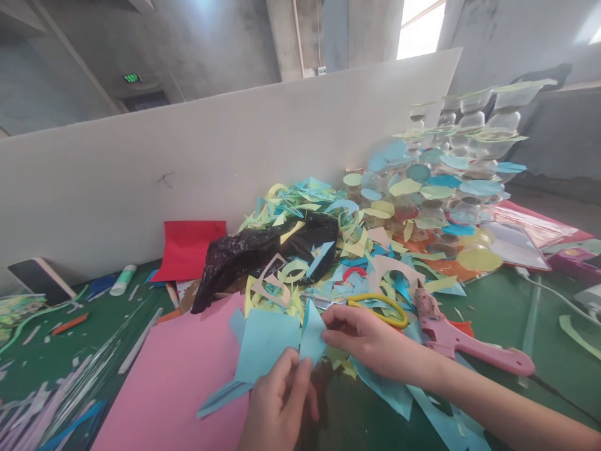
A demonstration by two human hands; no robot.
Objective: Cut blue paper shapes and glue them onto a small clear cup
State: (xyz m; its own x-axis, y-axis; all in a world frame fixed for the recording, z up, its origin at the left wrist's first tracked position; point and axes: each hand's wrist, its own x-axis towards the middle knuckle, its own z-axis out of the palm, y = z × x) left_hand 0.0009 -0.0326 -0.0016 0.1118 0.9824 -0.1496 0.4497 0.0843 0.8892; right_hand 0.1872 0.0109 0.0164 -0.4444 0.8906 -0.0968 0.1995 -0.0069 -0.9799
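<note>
Light blue paper is held up in front of me, with a narrow folded piece standing at its right side. My left hand pinches the lower edge between thumb and fingers. On the right side of the folded piece, my right hand grips its edge with closed fingertips. Whether the two blue parts are one sheet I cannot tell. Just behind my right hand lie yellow-handled scissors, their blades partly among paper scraps. Pink card lies under and left of the blue paper.
A pink glue gun lies right of my right forearm. Paper offcuts heap around a black plastic bag. Clear plastic cups with paper discs stack at the right. A phone, a glue stick and red paper are at left.
</note>
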